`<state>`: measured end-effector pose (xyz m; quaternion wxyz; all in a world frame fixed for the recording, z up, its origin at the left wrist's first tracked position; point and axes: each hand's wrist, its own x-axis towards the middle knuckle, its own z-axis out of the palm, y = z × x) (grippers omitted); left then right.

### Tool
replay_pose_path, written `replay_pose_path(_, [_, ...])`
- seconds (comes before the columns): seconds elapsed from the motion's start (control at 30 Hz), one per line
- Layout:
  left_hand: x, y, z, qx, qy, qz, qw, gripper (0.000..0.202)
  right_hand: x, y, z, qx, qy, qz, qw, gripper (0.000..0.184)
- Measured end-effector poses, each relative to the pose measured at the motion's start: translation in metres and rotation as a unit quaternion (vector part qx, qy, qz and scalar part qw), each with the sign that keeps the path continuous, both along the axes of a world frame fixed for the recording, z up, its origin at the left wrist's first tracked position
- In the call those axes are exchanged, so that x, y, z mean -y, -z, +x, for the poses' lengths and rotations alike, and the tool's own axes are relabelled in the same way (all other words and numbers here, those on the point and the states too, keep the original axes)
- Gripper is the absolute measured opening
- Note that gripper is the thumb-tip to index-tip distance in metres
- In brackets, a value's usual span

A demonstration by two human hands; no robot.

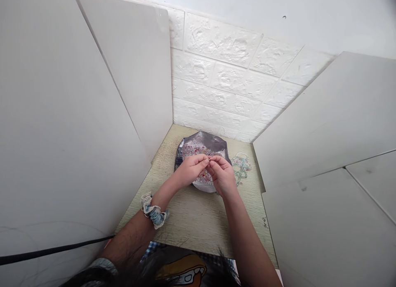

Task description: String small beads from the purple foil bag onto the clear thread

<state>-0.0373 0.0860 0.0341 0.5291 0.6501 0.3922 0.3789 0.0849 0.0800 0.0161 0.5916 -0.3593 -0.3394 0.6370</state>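
Left grip [192,169] over pink beads [196,150].

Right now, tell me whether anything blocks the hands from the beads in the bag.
Nothing visible does. The left hand and right hand meet over the beads, which lie exposed in the silvery-lined bag. Beaded strands lie beside it, on the right, out of the way.

The near tabletop [192,225] offers passage; left panel [68,126] and right panel [318,130] block the sides.
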Motion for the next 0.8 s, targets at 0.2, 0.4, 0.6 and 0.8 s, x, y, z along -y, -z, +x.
replay_pose_path(0.2, [-0.0002,0.0011,0.0009,-0.006,0.001,0.011,1.0,0.029,-0.001,0.0017,0.0017,-0.005,-0.003,0.006,1.0,0.014])
replay_pose_path(0.4, [0.0006,-0.0015,0.0006,-0.027,0.009,0.023,0.999,0.031,-0.0015,0.0024,0.0022,-0.02,0.011,0.005,1.0,0.014])
replay_pose_path(0.6, [0.0008,-0.0026,0.0008,-0.029,0.022,0.018,0.999,0.031,-0.0003,0.0038,0.0016,0.003,0.013,0.015,1.0,0.01])
replay_pose_path(0.8, [-0.0014,-0.0034,-0.0004,0.022,0.041,-0.028,0.999,0.031,-0.0021,0.0029,0.0054,0.071,0.01,0.065,0.995,0.01])
